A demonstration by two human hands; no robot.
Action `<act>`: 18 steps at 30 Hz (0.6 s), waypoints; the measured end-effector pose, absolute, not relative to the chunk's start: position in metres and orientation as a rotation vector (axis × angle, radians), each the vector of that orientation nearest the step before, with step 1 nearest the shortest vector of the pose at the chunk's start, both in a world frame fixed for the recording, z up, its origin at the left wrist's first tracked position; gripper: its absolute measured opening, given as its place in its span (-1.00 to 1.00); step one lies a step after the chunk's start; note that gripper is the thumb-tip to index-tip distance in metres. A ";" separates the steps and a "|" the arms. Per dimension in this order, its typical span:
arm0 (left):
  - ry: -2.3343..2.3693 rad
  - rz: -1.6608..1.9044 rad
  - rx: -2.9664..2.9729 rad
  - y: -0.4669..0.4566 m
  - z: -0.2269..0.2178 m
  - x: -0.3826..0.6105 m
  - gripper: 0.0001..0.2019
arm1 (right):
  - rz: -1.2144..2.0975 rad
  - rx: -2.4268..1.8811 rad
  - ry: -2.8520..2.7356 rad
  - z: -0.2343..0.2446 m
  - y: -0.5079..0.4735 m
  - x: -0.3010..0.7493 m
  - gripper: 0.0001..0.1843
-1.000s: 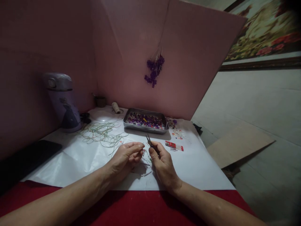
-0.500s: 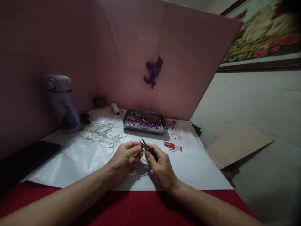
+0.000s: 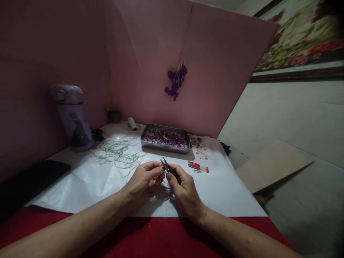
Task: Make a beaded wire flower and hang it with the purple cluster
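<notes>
My right hand is closed around a pair of small dark scissors, whose two pointed blades stand slightly apart and aim up and to the left. Close beside the blades, my left hand pinches thumb against fingers. What it holds is too small and too covered to name. A few shiny bits and thin strands show between the two hands, above the white sheet.
Ahead lies a metal tray of beads. Tangled pale green cord spreads to the left, near a purple bottle. A red lighter and loose beads lie right. Purple beadwork hangs on the pink panel.
Both hands keep almost the same pose, with the scissors still in the right one. The whole view has shifted very slightly.
</notes>
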State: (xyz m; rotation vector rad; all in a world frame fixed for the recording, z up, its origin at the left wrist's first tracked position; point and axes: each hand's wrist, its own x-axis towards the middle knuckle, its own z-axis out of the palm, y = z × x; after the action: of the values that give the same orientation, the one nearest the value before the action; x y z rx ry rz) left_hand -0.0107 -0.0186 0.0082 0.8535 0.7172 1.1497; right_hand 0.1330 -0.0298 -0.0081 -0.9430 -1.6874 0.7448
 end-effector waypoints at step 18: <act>0.736 1.129 0.863 -0.018 0.002 -0.009 -0.77 | 0.787 -0.940 -1.640 -0.013 -0.026 0.134 -0.80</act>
State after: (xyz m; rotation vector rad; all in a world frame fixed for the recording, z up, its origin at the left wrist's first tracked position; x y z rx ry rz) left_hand -0.0088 -0.0179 0.0021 0.8629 0.7363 1.1291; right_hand 0.1339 -0.0262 -0.0131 -0.9398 -1.6401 0.7870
